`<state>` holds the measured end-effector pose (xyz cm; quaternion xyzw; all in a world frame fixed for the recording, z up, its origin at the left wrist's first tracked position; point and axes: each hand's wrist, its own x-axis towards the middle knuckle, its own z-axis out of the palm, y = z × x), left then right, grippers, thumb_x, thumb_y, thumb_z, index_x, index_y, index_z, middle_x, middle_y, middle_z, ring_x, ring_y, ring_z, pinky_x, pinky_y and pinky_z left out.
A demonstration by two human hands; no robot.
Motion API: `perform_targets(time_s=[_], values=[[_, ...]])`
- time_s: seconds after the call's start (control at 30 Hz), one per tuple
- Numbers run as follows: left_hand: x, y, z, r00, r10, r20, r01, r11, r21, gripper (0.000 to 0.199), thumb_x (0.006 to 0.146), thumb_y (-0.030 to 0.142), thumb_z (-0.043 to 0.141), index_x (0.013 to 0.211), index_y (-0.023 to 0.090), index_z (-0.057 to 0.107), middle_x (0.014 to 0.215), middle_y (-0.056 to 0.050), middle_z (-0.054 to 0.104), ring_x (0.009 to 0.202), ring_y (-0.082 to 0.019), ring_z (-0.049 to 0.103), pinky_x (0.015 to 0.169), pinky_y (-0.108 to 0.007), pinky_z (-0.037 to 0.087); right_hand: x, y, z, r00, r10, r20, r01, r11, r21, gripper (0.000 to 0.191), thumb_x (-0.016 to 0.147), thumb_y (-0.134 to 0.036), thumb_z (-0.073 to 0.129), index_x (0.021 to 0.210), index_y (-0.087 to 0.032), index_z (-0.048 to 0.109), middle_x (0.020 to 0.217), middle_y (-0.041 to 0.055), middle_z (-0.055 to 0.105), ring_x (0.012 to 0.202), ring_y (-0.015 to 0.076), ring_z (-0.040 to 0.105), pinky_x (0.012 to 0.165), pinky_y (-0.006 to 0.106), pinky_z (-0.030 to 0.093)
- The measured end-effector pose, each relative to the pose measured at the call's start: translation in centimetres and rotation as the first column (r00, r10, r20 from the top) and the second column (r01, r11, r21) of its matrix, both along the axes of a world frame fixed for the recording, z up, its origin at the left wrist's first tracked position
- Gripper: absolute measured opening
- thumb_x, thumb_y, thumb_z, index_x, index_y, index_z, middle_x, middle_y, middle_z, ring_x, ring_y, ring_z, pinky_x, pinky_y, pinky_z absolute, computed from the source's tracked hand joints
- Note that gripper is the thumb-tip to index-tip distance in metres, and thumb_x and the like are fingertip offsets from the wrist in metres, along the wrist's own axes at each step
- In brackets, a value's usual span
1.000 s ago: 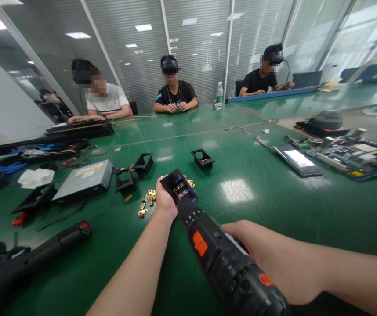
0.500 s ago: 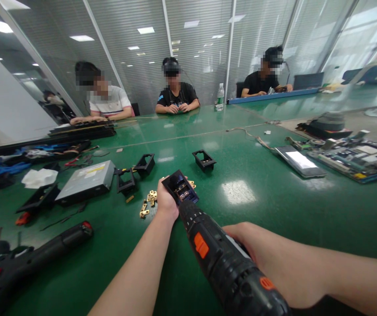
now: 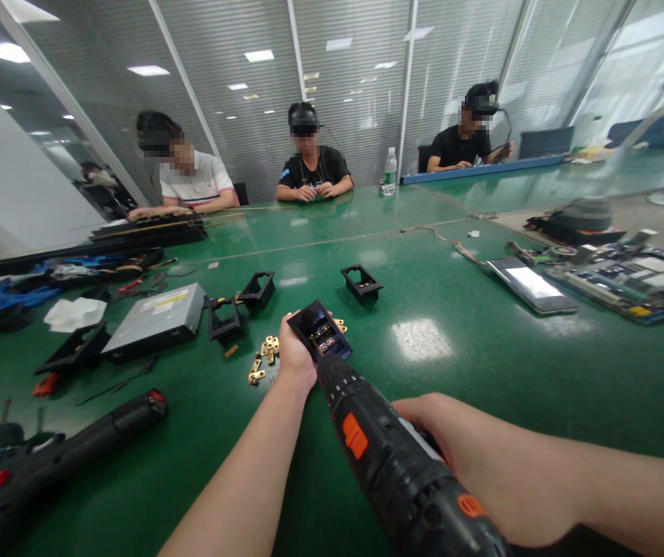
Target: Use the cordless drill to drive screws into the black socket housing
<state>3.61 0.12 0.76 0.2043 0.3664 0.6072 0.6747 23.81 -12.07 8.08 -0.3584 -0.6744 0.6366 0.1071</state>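
Observation:
My left hand [image 3: 298,352] is closed round a black frame [image 3: 316,323] with brassy parts inside, held tilted over the green table [image 3: 453,309]. With my right hand [image 3: 442,433] I grip a black and orange power drill [image 3: 390,464]; its front end points into the frame, and the tip is hidden. Loose brass pieces [image 3: 270,350] lie left of my left hand. Beyond it stand more black frames, one to the right [image 3: 361,283] and two to the left, the farther one [image 3: 257,291] beside the nearer one [image 3: 224,320].
At the left are a silver drive [image 3: 155,321], white tissue [image 3: 75,316] and a second black tool [image 3: 65,464]. A phone [image 3: 532,286] and circuit boards [image 3: 639,275] lie at the right. Three people sit across the table, near a bottle [image 3: 389,172].
The view has shifted slightly. Both hands keep their hold on the frame and the drill. The person at the far right has raised a hand.

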Motion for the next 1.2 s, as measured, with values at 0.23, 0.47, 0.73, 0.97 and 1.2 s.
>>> perform_targets(time_s=[0.23,0.47,0.73,0.97,1.2], values=[[-0.09,0.00,-0.31,0.999,-0.005,-0.036,0.007,0.999,0.037,0.049,0.085,0.041,0.033,0.079,0.010,0.070,0.062,-0.014,0.066,0.055,-0.028,0.065,0.055,-0.042,0.056,-0.20,-0.10,0.14,0.999,-0.002,0.035,0.002,1.000,0.004,0.031,0.060,-0.003,0.075,0.084,-0.015,0.061,0.071,-0.0051,0.059,0.068,0.0134,0.053,0.061,0.023,0.041],[-0.10,-0.01,-0.19,1.000,-0.008,-0.013,0.009,1.000,0.013,0.047,0.084,0.042,0.037,0.079,0.009,0.070,0.063,-0.014,0.067,0.055,-0.028,0.065,0.053,-0.042,0.055,-0.29,-0.16,0.03,1.000,-0.001,0.005,0.001,1.000,0.004,0.034,0.062,-0.005,0.076,0.092,-0.015,0.063,0.075,-0.0044,0.062,0.070,0.0143,0.056,0.059,0.022,0.040],[0.02,0.07,-0.22,1.000,0.019,-0.008,-0.019,1.000,0.007,0.044,0.083,0.042,0.038,0.078,0.010,0.068,0.062,-0.012,0.066,0.055,-0.026,0.064,0.056,-0.041,0.056,-0.04,-0.26,0.07,0.999,-0.021,-0.035,0.020,0.999,-0.033,0.030,0.061,-0.006,0.076,0.085,-0.014,0.060,0.073,-0.0041,0.059,0.070,0.0135,0.051,0.058,0.022,0.039],[0.23,-0.14,0.26,0.998,0.015,-0.056,-0.015,1.000,0.000,0.047,0.085,0.041,0.033,0.075,0.010,0.067,0.061,-0.014,0.066,0.054,-0.027,0.064,0.053,-0.041,0.055,0.10,-0.20,-0.39,0.999,-0.002,-0.054,-0.001,0.999,-0.054,0.028,0.062,-0.005,0.073,0.084,-0.013,0.058,0.070,-0.0054,0.052,0.067,0.0116,0.045,0.056,0.022,0.035],[0.14,-0.06,-0.07,0.997,0.006,-0.074,-0.004,1.000,0.021,0.048,0.085,0.040,0.030,0.075,0.011,0.067,0.062,-0.014,0.066,0.055,-0.027,0.064,0.053,-0.042,0.056,0.07,0.07,-0.62,0.998,-0.009,-0.066,0.005,0.998,-0.059,0.026,0.064,-0.006,0.074,0.079,-0.014,0.055,0.069,-0.0060,0.051,0.066,0.0108,0.043,0.053,0.022,0.033]])
